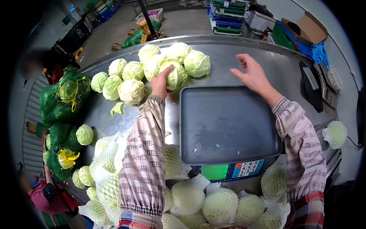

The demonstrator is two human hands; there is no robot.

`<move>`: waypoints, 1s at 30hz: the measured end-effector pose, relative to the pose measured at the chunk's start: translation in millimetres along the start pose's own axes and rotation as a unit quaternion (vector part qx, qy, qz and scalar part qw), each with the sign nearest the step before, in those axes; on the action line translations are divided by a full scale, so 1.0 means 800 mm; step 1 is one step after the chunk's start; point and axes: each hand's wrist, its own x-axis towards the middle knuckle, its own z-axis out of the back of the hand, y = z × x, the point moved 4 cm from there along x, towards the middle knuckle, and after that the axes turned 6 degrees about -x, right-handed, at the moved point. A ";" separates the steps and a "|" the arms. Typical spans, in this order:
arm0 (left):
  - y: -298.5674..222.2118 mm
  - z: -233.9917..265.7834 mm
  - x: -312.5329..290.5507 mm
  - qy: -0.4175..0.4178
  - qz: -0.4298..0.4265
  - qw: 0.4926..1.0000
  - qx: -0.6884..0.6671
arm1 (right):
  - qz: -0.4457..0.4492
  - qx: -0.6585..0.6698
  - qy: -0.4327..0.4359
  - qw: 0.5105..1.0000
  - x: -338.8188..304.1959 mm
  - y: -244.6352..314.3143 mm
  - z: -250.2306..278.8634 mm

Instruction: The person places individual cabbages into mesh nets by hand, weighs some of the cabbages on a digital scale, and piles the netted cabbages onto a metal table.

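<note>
My left hand is closed on the side of a pale green cabbage, at the near edge of a pile of loose cabbages. Beyond the far right corner of a weighing scale's grey tray, my right hand hangs with thumb and fingers apart, holding nothing. Only a few leaf scraps lie on the tray. Below its near edge the scale's green display and keypad show. Another cabbage sits at the pile's right end, between my two hands.
Several cabbages in white foam nets line the near side of the steel table. Green mesh sacks of cabbages stand at the left. A loose leaf lies beside the pile. Dark devices lie at the right; stacked crates stand beyond.
</note>
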 end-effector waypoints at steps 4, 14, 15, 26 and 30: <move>-0.093 -0.068 -0.068 0.160 -0.021 0.970 0.184 | -0.142 0.423 0.103 0.889 -0.025 0.097 -0.026; -0.232 0.105 -0.432 -0.033 -0.292 0.898 0.328 | 0.178 -0.174 0.097 0.964 -0.201 0.150 0.025; -0.239 0.144 -0.481 -0.133 -0.302 0.882 0.336 | 0.167 -0.187 0.105 0.962 -0.210 0.162 0.033; 0.257 0.540 -0.973 -0.638 0.160 0.729 0.190 | 0.187 -0.033 -0.060 0.980 -0.356 0.192 0.119; 0.311 0.545 -0.977 -0.626 0.193 0.750 0.092 | 0.149 0.008 -0.009 0.989 -0.411 0.198 0.130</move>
